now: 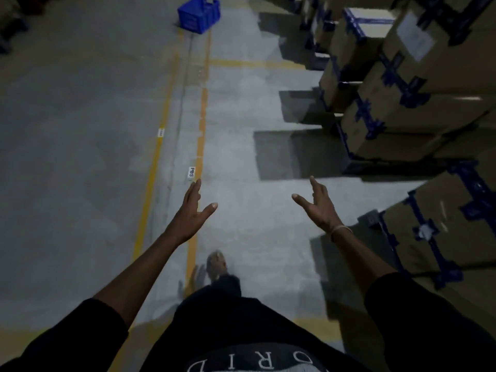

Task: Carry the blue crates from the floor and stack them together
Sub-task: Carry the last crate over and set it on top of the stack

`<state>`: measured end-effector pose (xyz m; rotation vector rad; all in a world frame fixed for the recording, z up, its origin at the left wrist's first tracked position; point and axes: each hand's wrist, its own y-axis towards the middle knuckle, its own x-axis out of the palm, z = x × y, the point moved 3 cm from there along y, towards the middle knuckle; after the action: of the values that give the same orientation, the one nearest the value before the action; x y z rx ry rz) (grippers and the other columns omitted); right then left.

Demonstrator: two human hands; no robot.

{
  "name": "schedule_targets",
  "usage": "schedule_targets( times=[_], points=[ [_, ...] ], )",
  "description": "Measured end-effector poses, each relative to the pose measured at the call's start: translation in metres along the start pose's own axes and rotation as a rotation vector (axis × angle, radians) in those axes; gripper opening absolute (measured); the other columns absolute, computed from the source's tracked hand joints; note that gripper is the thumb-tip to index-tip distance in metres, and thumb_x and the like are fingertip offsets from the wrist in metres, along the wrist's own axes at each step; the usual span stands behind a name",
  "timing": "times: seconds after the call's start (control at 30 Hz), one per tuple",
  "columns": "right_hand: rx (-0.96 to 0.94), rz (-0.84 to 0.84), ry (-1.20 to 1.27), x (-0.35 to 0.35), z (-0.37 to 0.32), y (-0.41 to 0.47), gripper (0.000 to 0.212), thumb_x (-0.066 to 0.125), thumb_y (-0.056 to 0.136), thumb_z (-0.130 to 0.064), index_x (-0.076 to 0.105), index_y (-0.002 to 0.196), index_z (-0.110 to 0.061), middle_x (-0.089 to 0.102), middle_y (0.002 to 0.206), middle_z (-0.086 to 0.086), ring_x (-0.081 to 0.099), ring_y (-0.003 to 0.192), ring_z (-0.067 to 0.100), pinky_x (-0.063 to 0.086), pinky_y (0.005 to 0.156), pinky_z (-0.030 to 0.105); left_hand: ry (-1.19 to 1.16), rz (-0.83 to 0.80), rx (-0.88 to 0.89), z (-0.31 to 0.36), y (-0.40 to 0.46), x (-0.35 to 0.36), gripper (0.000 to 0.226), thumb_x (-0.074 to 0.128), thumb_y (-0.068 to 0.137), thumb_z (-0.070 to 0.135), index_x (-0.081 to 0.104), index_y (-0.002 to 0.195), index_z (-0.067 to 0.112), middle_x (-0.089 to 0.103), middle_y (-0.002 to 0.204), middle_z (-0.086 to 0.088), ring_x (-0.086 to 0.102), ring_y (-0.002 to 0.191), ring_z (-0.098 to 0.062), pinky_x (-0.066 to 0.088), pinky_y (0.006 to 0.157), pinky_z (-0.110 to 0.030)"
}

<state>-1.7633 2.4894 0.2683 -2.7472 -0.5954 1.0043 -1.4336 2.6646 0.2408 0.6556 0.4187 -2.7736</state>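
Blue crate (199, 14) sits on the floor (80, 130) far ahead, beside the yellow lines (200, 146), well apart from both hands. Left hand (191, 213) and right hand (318, 208) reach forward, each grip released and empty. The step looks like the approach; next comes walking up, bending and grasping its rims

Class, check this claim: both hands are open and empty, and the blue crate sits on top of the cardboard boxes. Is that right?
Not quite. The head view shows the blue crate on the floor, left of the cardboard boxes. The left hand and right hand are indeed open and empty.
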Motion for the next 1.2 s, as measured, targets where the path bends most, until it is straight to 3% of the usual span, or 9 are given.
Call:
schedule_targets(
  times=[0.17, 0.33, 0.5, 0.6, 0.73, 0.83, 0.9, 1.0, 1.2],
  points=[
    [-0.031, -0.012, -0.033, 0.011, -0.036, 0.115, 0.091, 0.064, 0.084, -0.063, 0.020, 0.155, -0.028, 0.018, 0.161, -0.001, 0.027, 0.146, 0.024, 0.026, 0.118, 0.040, 0.002, 0.019, -0.015, -0.017, 0.115, -0.036, 0.092, 0.059, 0.093, 0.062, 0.002, 0.161, 0.040, 0.001, 0.170, 0.012, 0.030, 0.151, -0.013, 0.036, 0.116, -0.041],
    [-0.005, -0.044, -0.030, 0.021, -0.078, 0.228, 0.091, 0.064, 0.084, -0.061, 0.019, 0.156, -0.026, 0.018, 0.160, 0.002, 0.027, 0.145, 0.027, 0.027, 0.116, 0.044, -0.027, 0.013, -0.065, -0.012, 0.231, -0.074, 0.090, 0.059, 0.094, 0.057, 0.003, 0.162, 0.037, 0.003, 0.171, 0.007, 0.030, 0.151, -0.015, 0.034, 0.118, -0.043],
    [-0.002, -0.037, -0.022, 0.030, -0.118, 0.334, 0.090, 0.064, 0.085, -0.060, 0.019, 0.155, -0.026, 0.020, 0.159, 0.004, 0.029, 0.144, 0.029, 0.029, 0.117, 0.048, 0.005, -0.062, -0.050, -0.006, 0.341, -0.117, 0.101, 0.059, 0.081, 0.078, 0.004, 0.159, 0.047, 0.001, 0.170, 0.016, 0.029, 0.151, -0.013, 0.041, 0.116, -0.049],
    [0.016, -0.044, -0.024, 0.037, -0.129, 0.389, 0.093, 0.061, 0.081, -0.068, 0.019, 0.155, -0.030, 0.021, 0.159, 0.005, 0.030, 0.143, 0.030, 0.031, 0.115, 0.052, 0.028, -0.075, -0.040, 0.001, 0.397, -0.134, 0.096, 0.061, 0.088, 0.067, 0.004, 0.161, 0.041, 0.000, 0.170, 0.014, 0.029, 0.151, -0.015, 0.044, 0.113, -0.042],
    [0.052, -0.077, -0.026, 0.039, -0.138, 0.478, 0.092, 0.058, 0.079, -0.073, 0.020, 0.153, -0.035, 0.022, 0.159, 0.003, 0.033, 0.142, 0.030, 0.035, 0.112, 0.055, 0.056, -0.083, -0.059, 0.003, 0.481, -0.149, 0.096, 0.058, 0.086, 0.071, 0.007, 0.161, 0.039, 0.002, 0.170, 0.012, 0.030, 0.151, -0.013, 0.043, 0.112, -0.037],
    [0.054, -0.076, -0.057, 0.036, -0.143, 0.560, 0.092, 0.057, 0.078, -0.076, 0.024, 0.152, -0.033, 0.025, 0.157, 0.002, 0.037, 0.139, 0.030, 0.038, 0.111, 0.053, 0.049, -0.073, -0.093, 0.005, 0.552, -0.154, 0.088, 0.061, 0.094, 0.054, 0.010, 0.162, 0.035, 0.002, 0.171, 0.011, 0.029, 0.151, -0.013, 0.039, 0.102, -0.022],
    [0.043, -0.067, -0.047, 0.028, -0.154, 0.622, 0.089, 0.060, 0.080, -0.071, 0.028, 0.152, -0.029, 0.025, 0.157, 0.003, 0.036, 0.140, 0.029, 0.036, 0.113, 0.052, 0.046, -0.057, -0.107, 0.009, 0.607, -0.160, 0.087, 0.061, 0.094, 0.053, 0.011, 0.163, 0.034, 0.001, 0.171, 0.010, 0.029, 0.151, -0.014, 0.040, 0.101, -0.022],
    [0.018, -0.088, -0.035, 0.013, -0.175, 0.716, 0.086, 0.063, 0.084, -0.062, 0.029, 0.153, -0.024, 0.025, 0.157, 0.004, 0.034, 0.141, 0.029, 0.033, 0.115, 0.049, 0.047, -0.036, -0.141, 0.023, 0.690, -0.169, 0.089, 0.061, 0.093, 0.057, 0.010, 0.162, 0.035, 0.001, 0.171, 0.010, 0.029, 0.151, -0.014, 0.038, 0.112, -0.031],
    [-0.026, -0.131, -0.094, -0.019, -0.234, 0.869, 0.093, 0.060, 0.078, -0.073, 0.030, 0.152, -0.026, 0.028, 0.157, 0.003, 0.034, 0.142, 0.024, 0.030, 0.117, 0.044, 0.026, 0.026, -0.110, 0.071, 0.828, -0.195, 0.088, 0.063, 0.093, 0.054, 0.010, 0.162, 0.038, 0.002, 0.171, 0.011, 0.027, 0.152, -0.012, 0.040, 0.103, -0.024]
  ],
)
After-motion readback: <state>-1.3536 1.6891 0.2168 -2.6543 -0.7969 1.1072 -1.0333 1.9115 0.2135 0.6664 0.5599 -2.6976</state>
